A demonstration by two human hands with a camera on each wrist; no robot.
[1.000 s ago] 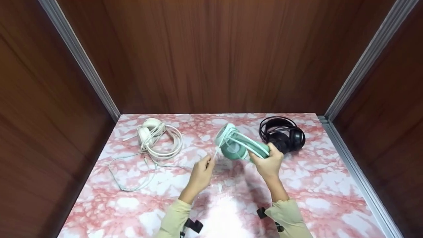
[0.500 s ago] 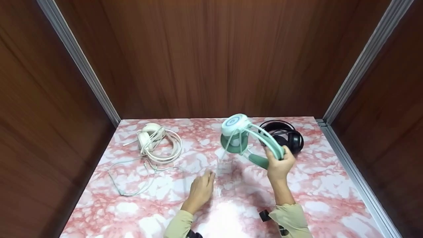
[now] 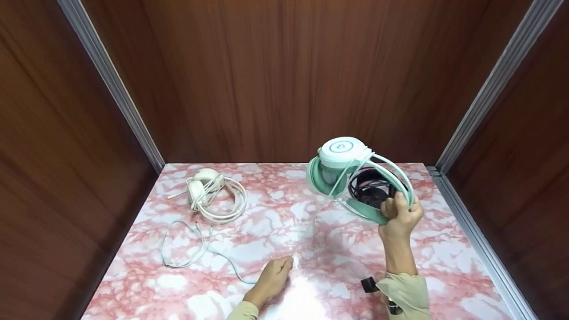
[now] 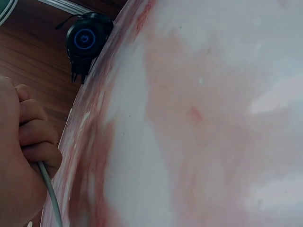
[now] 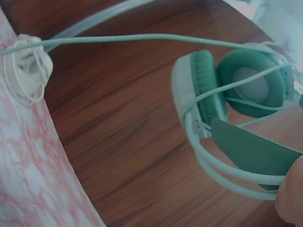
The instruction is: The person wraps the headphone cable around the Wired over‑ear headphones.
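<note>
My right hand grips mint-green and white headphones by the headband, raised over the right part of the table. Loops of their cable wrap around an ear cup and the band; in the right wrist view both green ear pads show. Low in the middle, my left hand curls its fingers round the thin pale green cable. From that hand the cable's loose end trails left and lies in a loop on the table.
White headphones with a coiled white cable lie at the back left. Black headphones sit at the back right, partly behind the green ones. Brown wood-grain walls enclose the pink-and-white marbled table.
My right hand has lifted the green headphones up and to the right, turning an ear cup's outer face upward. My left hand has drawn back toward me, dragging the cable's loose end along.
</note>
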